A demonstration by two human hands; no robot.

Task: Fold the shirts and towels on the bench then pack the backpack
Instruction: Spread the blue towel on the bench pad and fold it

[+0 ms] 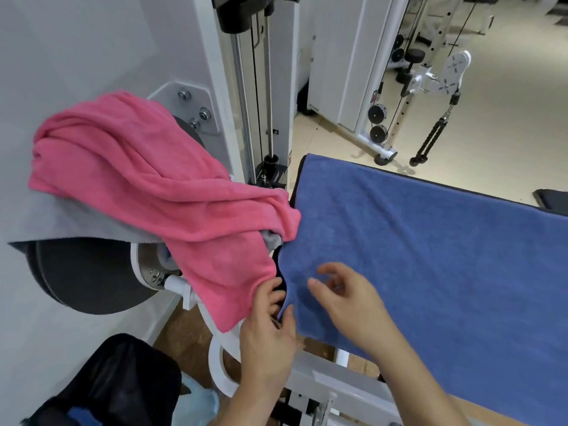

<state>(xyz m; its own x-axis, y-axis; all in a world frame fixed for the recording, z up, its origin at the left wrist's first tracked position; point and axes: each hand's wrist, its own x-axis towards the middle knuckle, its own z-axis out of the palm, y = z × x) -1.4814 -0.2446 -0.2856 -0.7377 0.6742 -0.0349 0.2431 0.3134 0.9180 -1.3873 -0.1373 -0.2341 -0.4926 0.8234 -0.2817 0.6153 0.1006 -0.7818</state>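
A blue towel [430, 250] lies spread flat over the black bench [550, 199], covering most of it. My left hand [267, 330] pinches the towel's near left corner at the bench edge. My right hand [347, 299] hovers just above the towel beside that corner, fingers apart and holding nothing. A crumpled pink towel [147, 179] hangs over a round black pad of the machine at the left, on top of a grey cloth [76, 219]. The pink towel's lower end drops down to my left hand. A dark backpack [113, 385] sits on the floor at the bottom left.
A white cable machine [255, 87] with steel rods stands right behind the bench's left end. More white gym equipment with pulleys and a black rope handle [430, 139] stands at the back right on the beige floor. The white bench frame [332, 385] is below my hands.
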